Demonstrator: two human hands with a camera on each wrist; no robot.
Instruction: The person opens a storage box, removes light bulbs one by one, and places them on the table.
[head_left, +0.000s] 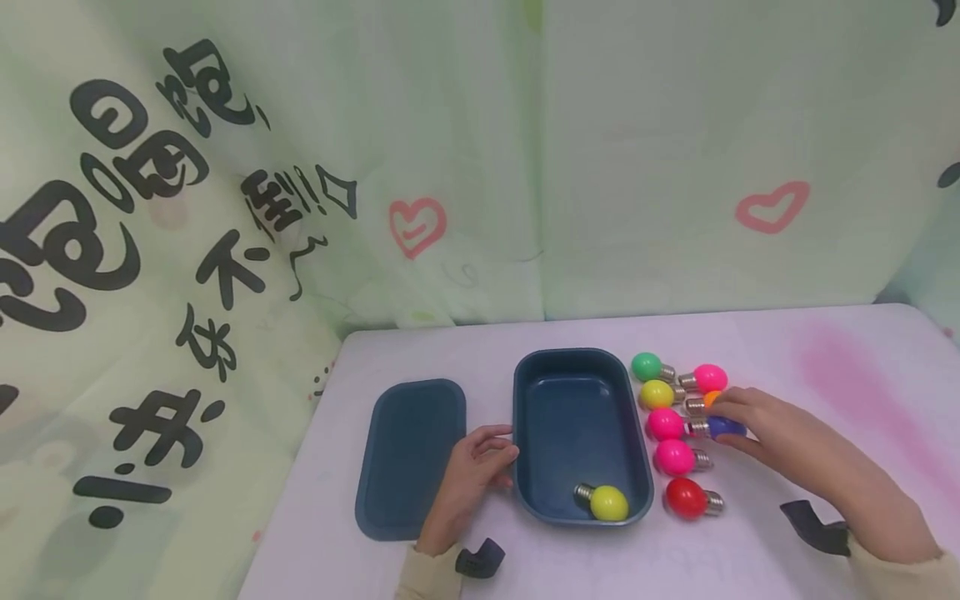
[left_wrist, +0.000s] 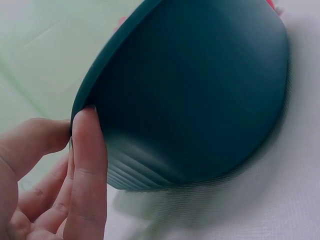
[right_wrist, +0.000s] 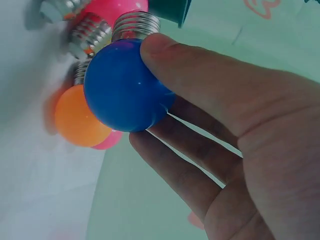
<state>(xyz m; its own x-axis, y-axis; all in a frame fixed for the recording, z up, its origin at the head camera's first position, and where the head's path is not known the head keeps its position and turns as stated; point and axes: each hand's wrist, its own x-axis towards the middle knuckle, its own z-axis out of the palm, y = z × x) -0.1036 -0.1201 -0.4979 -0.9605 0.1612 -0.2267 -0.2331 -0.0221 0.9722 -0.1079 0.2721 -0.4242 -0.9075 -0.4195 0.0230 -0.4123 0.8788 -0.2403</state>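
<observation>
My right hand point(head_left: 765, 425) pinches a blue light bulb point(right_wrist: 127, 87) by its round globe, the metal screw base sticking out past the thumb. An orange bulb point(right_wrist: 80, 117) lies close beside it, partly covered by the hand in the head view. My left hand point(head_left: 476, 467) holds the left wall of a dark teal box point(left_wrist: 200, 90), thumb at the rim and a finger against the outer side. Inside the box, near its front right corner, lies a yellow bulb point(head_left: 608, 503).
Right of the box lie a green bulb point(head_left: 647, 367), another yellow bulb point(head_left: 657, 394), pink bulbs point(head_left: 675, 457) and a red bulb point(head_left: 686, 497). A flat dark lid point(head_left: 412, 458) lies left of the box. Behind the table point(head_left: 780, 367) hangs a printed curtain point(head_left: 637, 167).
</observation>
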